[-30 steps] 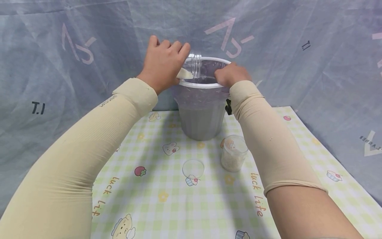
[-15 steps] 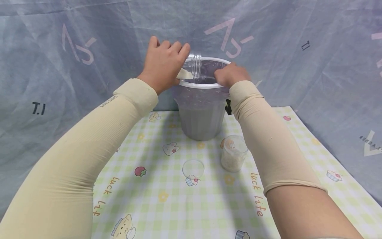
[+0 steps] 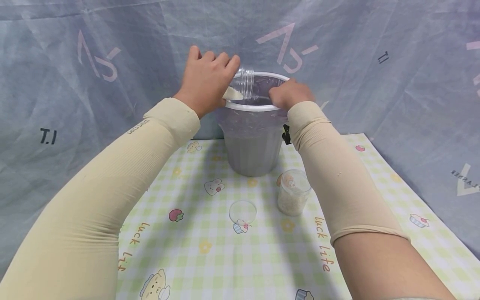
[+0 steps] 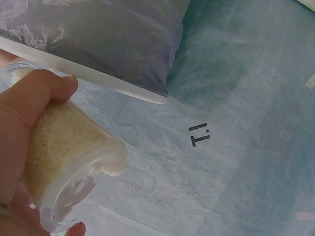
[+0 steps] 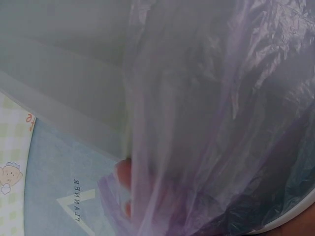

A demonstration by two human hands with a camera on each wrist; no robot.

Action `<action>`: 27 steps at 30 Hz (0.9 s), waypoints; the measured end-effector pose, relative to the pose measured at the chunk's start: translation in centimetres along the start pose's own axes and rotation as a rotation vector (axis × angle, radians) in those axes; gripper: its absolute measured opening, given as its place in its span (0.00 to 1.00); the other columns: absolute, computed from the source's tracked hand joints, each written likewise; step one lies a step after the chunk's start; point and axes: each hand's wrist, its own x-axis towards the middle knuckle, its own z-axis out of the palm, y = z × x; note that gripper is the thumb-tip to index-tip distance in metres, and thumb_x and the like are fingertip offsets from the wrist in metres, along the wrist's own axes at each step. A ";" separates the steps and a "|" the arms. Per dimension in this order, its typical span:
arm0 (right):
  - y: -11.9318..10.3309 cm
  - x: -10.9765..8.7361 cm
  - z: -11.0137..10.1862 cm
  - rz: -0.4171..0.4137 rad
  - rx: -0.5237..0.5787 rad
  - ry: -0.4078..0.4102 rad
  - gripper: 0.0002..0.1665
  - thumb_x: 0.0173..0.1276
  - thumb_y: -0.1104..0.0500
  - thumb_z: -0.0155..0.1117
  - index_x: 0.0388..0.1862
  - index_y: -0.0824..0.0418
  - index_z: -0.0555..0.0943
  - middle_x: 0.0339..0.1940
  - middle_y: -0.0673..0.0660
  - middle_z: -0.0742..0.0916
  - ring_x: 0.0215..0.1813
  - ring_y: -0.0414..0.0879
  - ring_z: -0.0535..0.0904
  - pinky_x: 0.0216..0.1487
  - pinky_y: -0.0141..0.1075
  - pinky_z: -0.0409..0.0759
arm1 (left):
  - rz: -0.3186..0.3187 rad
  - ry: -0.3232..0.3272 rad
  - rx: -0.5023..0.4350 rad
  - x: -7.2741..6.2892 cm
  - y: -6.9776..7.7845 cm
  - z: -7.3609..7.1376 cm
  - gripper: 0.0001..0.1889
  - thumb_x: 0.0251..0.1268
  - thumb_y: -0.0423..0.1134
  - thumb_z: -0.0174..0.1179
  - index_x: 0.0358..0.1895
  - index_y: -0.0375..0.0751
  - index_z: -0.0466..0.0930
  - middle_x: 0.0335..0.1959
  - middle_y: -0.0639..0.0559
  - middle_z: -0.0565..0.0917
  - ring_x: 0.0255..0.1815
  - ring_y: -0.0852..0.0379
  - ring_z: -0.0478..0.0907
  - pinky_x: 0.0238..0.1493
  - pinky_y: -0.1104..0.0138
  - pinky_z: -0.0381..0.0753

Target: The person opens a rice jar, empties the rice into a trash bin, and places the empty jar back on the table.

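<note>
My left hand [image 3: 206, 81] grips a clear jar [image 4: 74, 142] of pale, rice-like grains. The jar lies tipped on its side, its mouth [image 3: 247, 81] pointing right over the opening of a grey trash can [image 3: 253, 150]. Grains gather along the jar's lower side in the head view. Across the opening, my right hand [image 3: 292, 93] holds the trash can at its white rim [image 3: 258, 108]. In the right wrist view, fingertips [image 5: 124, 173] show beside and behind the thin purple bag [image 5: 162, 191] that lines the can. Part of the right hand is hidden by this bag.
A second clear jar [image 3: 294, 193] with whitish grains stands on the checked tablecloth [image 3: 210, 266], close to the right forearm. A clear round lid [image 3: 243, 213] lies left of it. A blue-grey cloth backdrop [image 3: 131, 50] hangs right behind the can. Something small and black [image 3: 286, 134] shows beside the can.
</note>
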 end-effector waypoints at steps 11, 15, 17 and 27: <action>-0.2 0.1 0.0 0.002 -0.007 -0.007 0.51 0.75 0.38 0.28 0.85 0.67 0.34 0.85 0.69 0.54 0.83 0.69 0.55 0.78 0.56 0.62 | 0.006 -0.001 0.009 -0.1 0.0 -0.1 0.51 0.44 0.51 0.83 0.72 0.43 0.64 0.54 0.44 0.81 0.48 0.39 0.78 0.53 0.46 0.65; -0.2 0.2 -0.1 0.000 -0.028 -0.008 0.51 0.74 0.39 0.28 0.84 0.69 0.35 0.85 0.70 0.55 0.83 0.69 0.55 0.78 0.56 0.62 | 0.014 0.005 0.014 -0.1 0.0 -0.1 0.49 0.45 0.51 0.83 0.70 0.43 0.65 0.51 0.45 0.80 0.46 0.40 0.77 0.53 0.46 0.64; -0.2 0.2 -0.1 0.001 -0.024 -0.008 0.51 0.74 0.39 0.29 0.85 0.68 0.36 0.85 0.70 0.56 0.82 0.69 0.56 0.78 0.57 0.63 | 0.019 0.007 0.016 -0.1 0.0 -0.1 0.49 0.45 0.51 0.83 0.69 0.43 0.65 0.50 0.45 0.79 0.45 0.40 0.76 0.52 0.47 0.64; -0.2 0.1 -0.1 0.003 -0.013 -0.011 0.51 0.74 0.38 0.29 0.85 0.68 0.35 0.85 0.70 0.55 0.82 0.69 0.56 0.78 0.56 0.62 | 0.025 -0.009 0.020 -0.2 0.1 -0.3 0.49 0.47 0.51 0.82 0.70 0.42 0.64 0.52 0.44 0.79 0.46 0.40 0.76 0.53 0.46 0.64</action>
